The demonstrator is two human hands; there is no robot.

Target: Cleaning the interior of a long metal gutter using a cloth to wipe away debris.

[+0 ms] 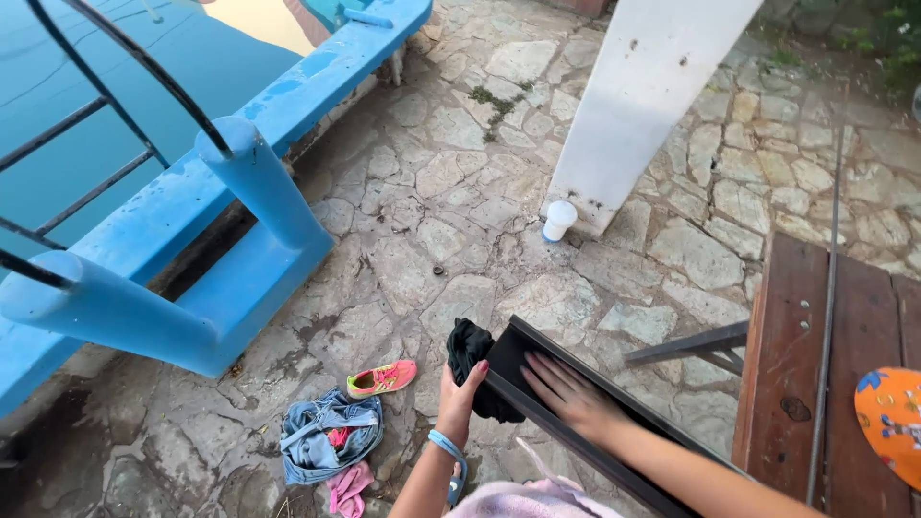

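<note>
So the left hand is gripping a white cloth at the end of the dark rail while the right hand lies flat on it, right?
Not quite. In the head view the cloth is black, not white. The left hand does grip it at the end of the dark rail, and the right hand lies flat on the rail.

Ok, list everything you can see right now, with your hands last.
black cloth: 1, black, draped over the rail end
metal rail: 1, dark, running bottom centre
sneaker: 1, pink and green, on the paving
denim clothes: 1 pile, blue, on the paving
pink cloth: 1, pink, beside the denim
cup: 1, white, at the pillar base
pillar: 1, white
bench: 1, brown wood, right
pool ladder: 1, blue, left
left hand: grips the cloth
right hand: flat on the rail
</note>
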